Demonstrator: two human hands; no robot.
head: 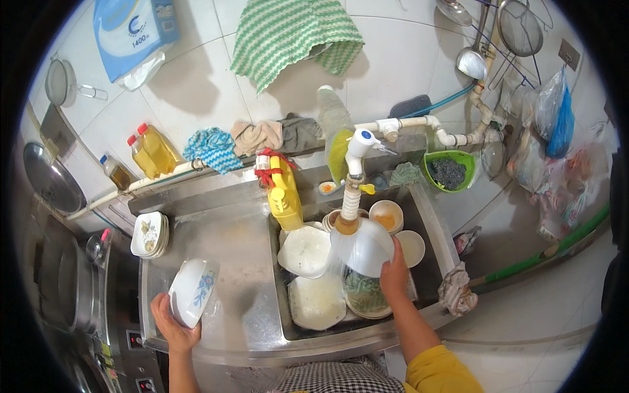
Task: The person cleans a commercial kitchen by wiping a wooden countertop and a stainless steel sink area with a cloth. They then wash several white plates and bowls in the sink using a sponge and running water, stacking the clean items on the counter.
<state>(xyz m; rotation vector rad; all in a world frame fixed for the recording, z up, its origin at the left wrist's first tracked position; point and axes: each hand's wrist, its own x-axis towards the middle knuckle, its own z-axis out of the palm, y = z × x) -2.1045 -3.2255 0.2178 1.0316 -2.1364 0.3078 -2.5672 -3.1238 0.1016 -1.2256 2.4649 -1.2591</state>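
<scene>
My left hand [174,324] grips a white bowl with a blue flower pattern [195,290], tilted over the steel drainboard at the left. Over the sink, my right hand [397,275] holds a white bowl or dish [374,245] by its right edge. Water sprays from the faucet [350,196] beside and onto it. Beneath lie squarish white dishes [304,250], a dish with liquid [317,302] and a green scrubbing cloth [363,290] on stacked dishes. Small bowls [385,216], one with orange residue, stand at the sink's back right.
A yellow detergent jug [286,201] stands at the sink's back left corner. Stacked square dishes [147,235] with food scraps sit on the drainboard's left. A green basket [449,172] holds dark steel wool. Bottles of yellow liquid [155,152] and cloths [255,135] line the wall behind.
</scene>
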